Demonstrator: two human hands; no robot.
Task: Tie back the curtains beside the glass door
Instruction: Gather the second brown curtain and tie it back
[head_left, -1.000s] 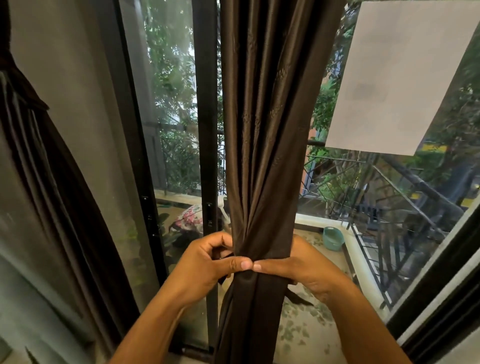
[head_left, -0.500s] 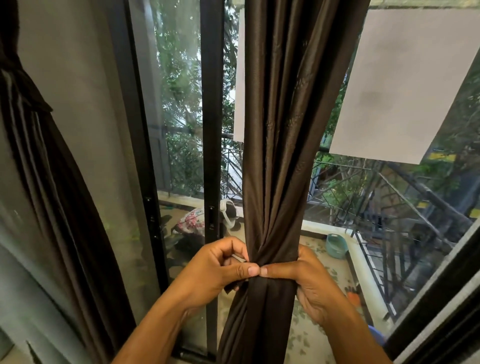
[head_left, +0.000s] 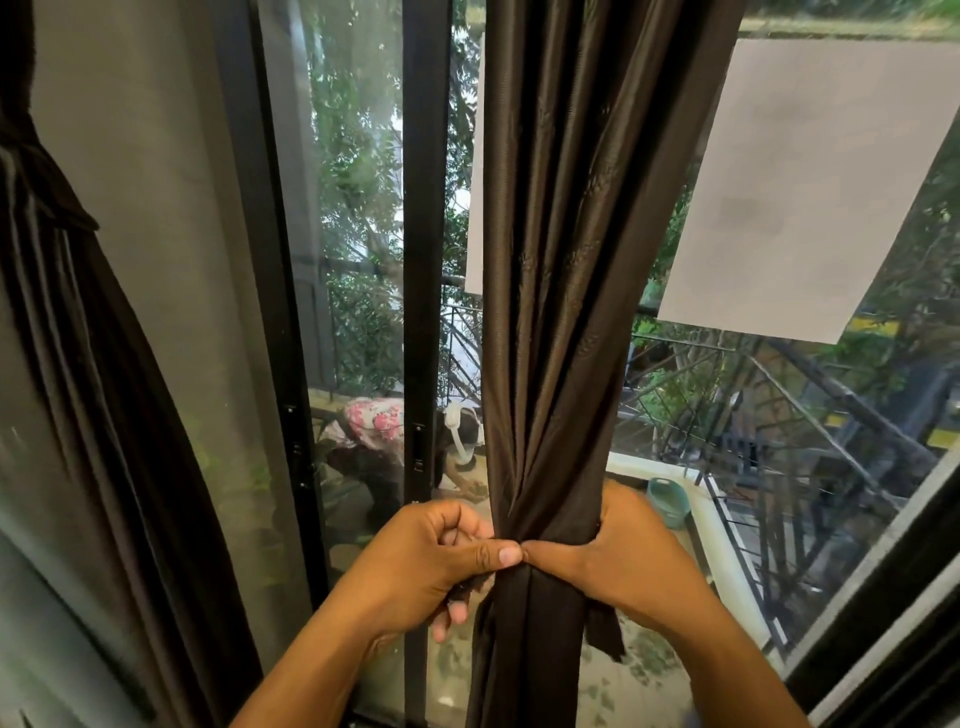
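the grip is double: the left hand (head_left: 426, 564) and the right hand (head_left: 621, 558) are both clenched on the brown curtain (head_left: 566, 312), one on each side of the gathered bundle, thumbs meeting tip to tip across its front. between the two hands the cloth is squeezed into a narrow waist; above the grip it fans out in folds, below it hangs straight. a strip of the same dark cloth, likely the tie-back band (head_left: 605, 631), dangles just under the right hand, and a dark end shows beneath the left hand's curled fingers, so the person is probably drawing the band round the bundle and holding it tight before knotting. behind the grip stands the glass door (head_left: 358, 260) with its black frame (head_left: 423, 218). well to the left of the grip a second curtain (head_left: 62, 312) already looks cinched by its own band. up and to the right of the grip a blank pale sheet (head_left: 810, 182) sits on the glass; no writing or brand can be read anywhere.
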